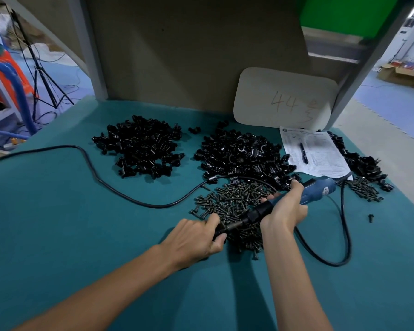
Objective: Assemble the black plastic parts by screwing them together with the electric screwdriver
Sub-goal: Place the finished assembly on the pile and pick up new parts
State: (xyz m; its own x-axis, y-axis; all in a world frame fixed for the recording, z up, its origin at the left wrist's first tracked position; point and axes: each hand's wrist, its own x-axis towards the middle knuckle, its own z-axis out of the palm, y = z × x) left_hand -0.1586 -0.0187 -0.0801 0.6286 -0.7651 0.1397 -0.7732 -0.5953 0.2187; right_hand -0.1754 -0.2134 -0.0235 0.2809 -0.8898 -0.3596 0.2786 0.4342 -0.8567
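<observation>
R hand (282, 211) grips electric screwdriver (317, 190) mid-body, fingers wrapped round it, tip angled down-left over screw pile (234, 201). L hand (196, 240) fingers curl round black plastic part (218, 232) at the tip, low-centre on teal bench (81, 223).

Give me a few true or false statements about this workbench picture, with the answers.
1. The right hand grips the blue screwdriver. True.
2. The left hand is empty. False: it holds a black part at the screwdriver's tip.
3. A pen lies on the paper sheet. True.
4. The white card reads 17. False: it reads 44.
5. The screws sit in a tray. False: they lie loose on the teal mat.
</observation>
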